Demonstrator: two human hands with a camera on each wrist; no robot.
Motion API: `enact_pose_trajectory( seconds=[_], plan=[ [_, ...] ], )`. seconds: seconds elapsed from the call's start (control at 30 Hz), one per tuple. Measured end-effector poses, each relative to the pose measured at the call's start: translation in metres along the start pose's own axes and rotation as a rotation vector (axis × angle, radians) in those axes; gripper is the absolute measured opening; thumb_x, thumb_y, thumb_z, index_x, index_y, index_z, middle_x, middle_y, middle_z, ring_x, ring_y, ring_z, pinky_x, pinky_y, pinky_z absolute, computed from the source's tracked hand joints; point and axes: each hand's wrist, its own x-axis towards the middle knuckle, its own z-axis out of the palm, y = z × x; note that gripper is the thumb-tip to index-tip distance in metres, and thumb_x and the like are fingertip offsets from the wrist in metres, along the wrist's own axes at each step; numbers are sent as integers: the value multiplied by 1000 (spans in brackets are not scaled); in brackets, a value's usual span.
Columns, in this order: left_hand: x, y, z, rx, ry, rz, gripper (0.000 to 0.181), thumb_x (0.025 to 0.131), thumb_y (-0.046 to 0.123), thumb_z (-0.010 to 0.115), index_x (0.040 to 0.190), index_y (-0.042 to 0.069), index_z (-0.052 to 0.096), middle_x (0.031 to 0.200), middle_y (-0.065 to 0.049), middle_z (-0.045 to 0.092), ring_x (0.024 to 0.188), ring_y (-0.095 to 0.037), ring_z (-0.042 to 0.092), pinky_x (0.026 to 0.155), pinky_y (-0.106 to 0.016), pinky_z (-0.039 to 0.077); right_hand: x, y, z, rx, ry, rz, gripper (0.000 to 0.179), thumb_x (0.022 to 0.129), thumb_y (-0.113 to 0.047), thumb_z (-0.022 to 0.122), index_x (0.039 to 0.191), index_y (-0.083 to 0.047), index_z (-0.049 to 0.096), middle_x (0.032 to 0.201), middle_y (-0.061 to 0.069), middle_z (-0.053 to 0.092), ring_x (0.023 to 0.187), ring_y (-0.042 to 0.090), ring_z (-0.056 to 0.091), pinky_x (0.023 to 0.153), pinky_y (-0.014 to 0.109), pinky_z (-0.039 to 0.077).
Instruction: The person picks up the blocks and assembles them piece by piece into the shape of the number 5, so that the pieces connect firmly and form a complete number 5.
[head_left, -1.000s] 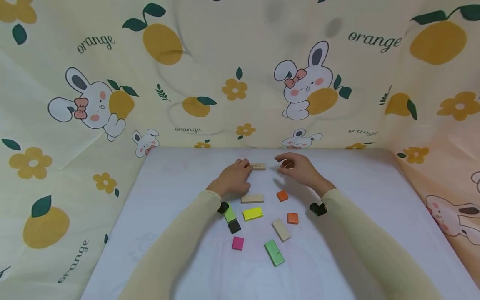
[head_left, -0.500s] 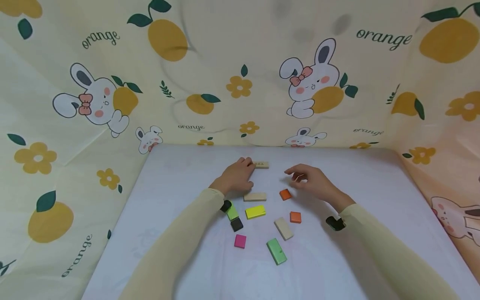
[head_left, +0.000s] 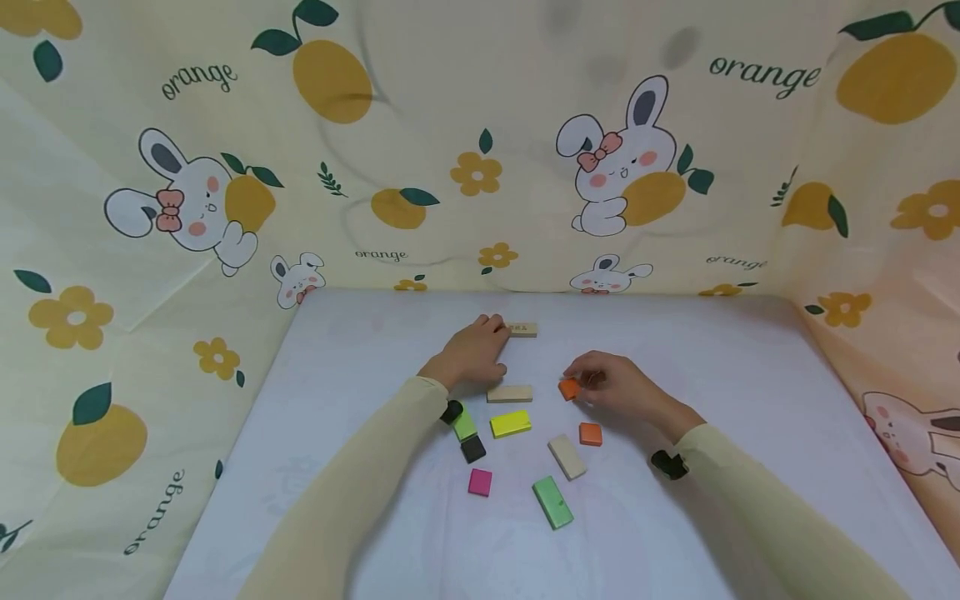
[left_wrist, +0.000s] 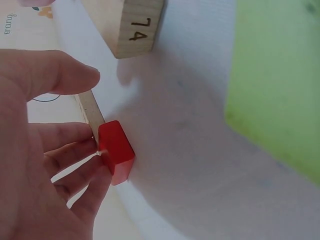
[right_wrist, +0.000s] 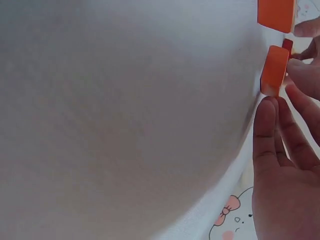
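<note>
My left hand (head_left: 471,352) rests at the far side of the table, beside a plain wooden block (head_left: 523,330). In the left wrist view its fingertips touch a red block (left_wrist: 116,150) and the wooden block's end, while the thumb stands apart from both. The red block is hidden behind the hand in the head view. My right hand (head_left: 626,385) pinches an orange block (head_left: 568,388) between thumb and fingers, low over the table. The right wrist view shows that orange block (right_wrist: 275,70) at the fingertips.
Nearer lie a wooden block (head_left: 510,394), a yellow block (head_left: 511,424), a second orange block (head_left: 590,434), another wooden block (head_left: 567,457), a green block (head_left: 552,502), a pink block (head_left: 480,482), a black block (head_left: 473,449) and a lime block (head_left: 465,423). A printed cloth rises behind the table.
My right hand has moved back from near the far wooden block, then down onto the orange block, which it now pinches. The left hand stays at the far blocks.
</note>
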Motion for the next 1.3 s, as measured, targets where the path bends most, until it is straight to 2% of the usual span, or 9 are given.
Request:
enact_pose_trajectory(
  seconds=[0.43, 0.7, 1.13, 1.3],
  plan=[
    [0, 0, 2, -7, -2, -7, 68, 97, 32, 70, 157, 5, 53, 151, -9, 51, 132, -25, 48, 112, -37, 46, 1, 2, 8, -27, 8, 18, 33, 91, 0, 82, 122, -13, 78, 115, -3, 70, 100, 20, 62, 92, 40, 56],
    [-2, 0, -1, -16, -7, -1, 67, 97, 32, 71, 156, 5, 54, 151, -10, 50, 132, -26, 48, 113, -38, 45, 4, 0, 6, -35, 14, 36, 32, 91, -2, 84, 121, -12, 78, 113, -3, 71, 99, 20, 63, 91, 40, 57],
    [0, -1, 3, 5, -3, -15, 66, 98, 29, 71, 157, 6, 53, 151, -9, 50, 132, -26, 48, 113, -37, 45, 29, -12, -7, 4, 128, 108, 35, 92, -2, 84, 126, -10, 78, 119, 4, 72, 102, 25, 65, 93, 40, 58],
    [4, -3, 6, 26, -9, -9, 66, 98, 30, 70, 157, 7, 52, 152, -8, 49, 132, -25, 47, 113, -36, 45, 37, -12, -11, -3, 124, 99, 35, 93, -1, 82, 126, -7, 77, 119, 6, 72, 102, 25, 66, 93, 41, 57]
  ],
)
